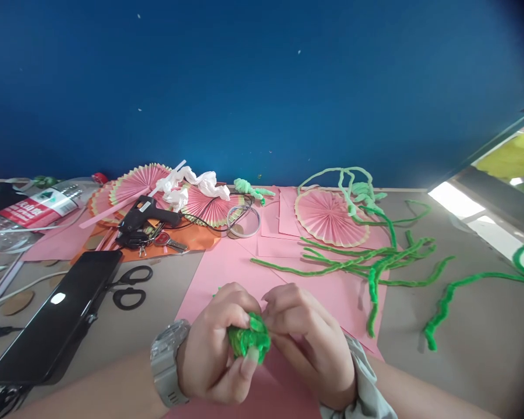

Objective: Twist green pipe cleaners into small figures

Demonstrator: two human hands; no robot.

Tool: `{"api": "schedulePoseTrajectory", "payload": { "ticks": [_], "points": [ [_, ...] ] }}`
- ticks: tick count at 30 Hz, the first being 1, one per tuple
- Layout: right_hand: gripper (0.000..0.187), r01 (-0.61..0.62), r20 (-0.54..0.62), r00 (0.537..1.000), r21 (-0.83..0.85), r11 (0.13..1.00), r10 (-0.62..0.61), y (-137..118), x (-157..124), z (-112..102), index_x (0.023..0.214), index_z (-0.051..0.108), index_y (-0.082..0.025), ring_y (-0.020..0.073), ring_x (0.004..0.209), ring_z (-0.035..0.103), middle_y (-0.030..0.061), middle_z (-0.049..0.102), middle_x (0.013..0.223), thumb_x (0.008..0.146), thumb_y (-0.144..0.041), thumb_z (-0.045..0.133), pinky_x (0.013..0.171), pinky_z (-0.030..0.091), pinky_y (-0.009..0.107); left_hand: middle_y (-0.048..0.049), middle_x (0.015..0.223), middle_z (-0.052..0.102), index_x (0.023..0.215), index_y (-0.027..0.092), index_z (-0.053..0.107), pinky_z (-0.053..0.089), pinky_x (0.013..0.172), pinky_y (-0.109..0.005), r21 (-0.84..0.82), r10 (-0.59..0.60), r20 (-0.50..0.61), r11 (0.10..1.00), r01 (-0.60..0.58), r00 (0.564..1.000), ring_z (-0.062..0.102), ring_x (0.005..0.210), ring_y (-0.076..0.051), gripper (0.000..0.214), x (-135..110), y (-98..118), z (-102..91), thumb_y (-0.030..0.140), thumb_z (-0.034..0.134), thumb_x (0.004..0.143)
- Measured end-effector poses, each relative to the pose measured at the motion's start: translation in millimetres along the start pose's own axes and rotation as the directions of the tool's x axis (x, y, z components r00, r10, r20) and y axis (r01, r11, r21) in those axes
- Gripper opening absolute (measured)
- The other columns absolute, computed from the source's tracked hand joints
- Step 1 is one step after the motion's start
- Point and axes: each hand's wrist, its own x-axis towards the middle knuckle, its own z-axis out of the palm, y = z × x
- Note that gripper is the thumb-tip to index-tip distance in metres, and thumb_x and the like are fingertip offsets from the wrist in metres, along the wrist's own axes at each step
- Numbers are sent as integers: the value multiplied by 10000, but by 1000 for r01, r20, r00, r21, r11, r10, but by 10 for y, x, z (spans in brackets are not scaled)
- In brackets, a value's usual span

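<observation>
Low in the middle of the head view, my left hand (225,343) wears a grey watch (170,364) and grips a small, tightly bunched piece of bright green chenille (244,342) between thumb and fingers. Close against its right side is my right hand (308,343), fingertips pinched together. Whatever lies in that pinch is hidden by the fingers. Beneath both hands are pink paper sheets (213,279). Beyond my right hand, several loose green fuzzy strands (375,265) lie across the paper and the table.
A black phone (56,314), scissors (131,286), a hot glue gun (146,218) and keys (172,241) lie left. Pink pleated paper fans (332,216) and a plastic bottle (48,206) stand near the blue panel (262,87). More green strands (458,291) lie right.
</observation>
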Motion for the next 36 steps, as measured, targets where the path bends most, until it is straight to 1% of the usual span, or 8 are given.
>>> {"api": "schedulePoseTrajectory", "payload": {
  "ticks": [5,9,14,20,26,30,33,36],
  "points": [
    [212,-47,114,992,-43,998,51,0,84,-75,908,516,-214,168,842,518,52,538,900,764,-58,518,754,457,335,-54,793,432,1038,199,324,396,600,-340,-19,-60,6,998,60,998,459,702,-182,289,22,-37,-81,233,436,774],
    [265,-176,129,975,-60,983,182,28,83,-92,1064,470,-188,213,971,476,97,497,1019,806,-129,461,832,418,384,-36,757,463,993,200,357,384,617,-341,294,-55,67,955,33,996,440,684,-175,305,93,-52,-172,119,463,719],
    [122,-239,73,967,-60,969,243,131,53,-50,918,495,-199,176,865,480,45,505,881,814,-137,508,770,408,333,-44,718,532,954,172,401,376,612,-332,587,28,228,793,-161,973,444,676,-189,308,128,-52,-166,86,492,673],
    [62,-319,166,941,158,934,293,206,60,-19,817,444,-190,117,700,443,3,450,760,876,-204,439,669,409,270,-31,696,512,938,164,412,353,597,-312,572,-33,247,812,-119,968,438,656,-182,268,119,-56,-151,109,467,681],
    [145,-475,169,880,303,826,444,201,89,-27,801,409,-194,116,680,406,1,418,749,901,-298,396,621,385,261,-42,746,499,942,175,409,365,639,-327,438,-172,248,898,48,954,444,698,-183,256,97,-61,-168,116,449,696],
    [176,-469,73,871,420,777,486,149,166,-55,766,409,-201,116,684,412,-9,409,731,895,-320,411,642,372,266,-31,743,487,945,188,379,383,599,-309,174,-410,241,910,376,880,454,622,-150,167,144,57,-190,164,411,783],
    [202,-514,51,807,551,657,588,76,227,-68,745,402,-206,110,653,417,-20,400,712,886,-348,423,629,380,258,-5,709,465,928,207,368,375,562,-280,-157,-565,341,754,638,752,444,584,-126,83,212,165,-214,236,323,866],
    [217,-537,77,736,672,510,673,2,280,-90,737,416,-208,102,612,407,-23,390,707,869,-378,445,592,393,245,2,683,420,869,207,389,336,539,-270,-380,-600,428,559,737,676,398,573,-121,113,263,221,-221,314,357,850]
  ]
}}
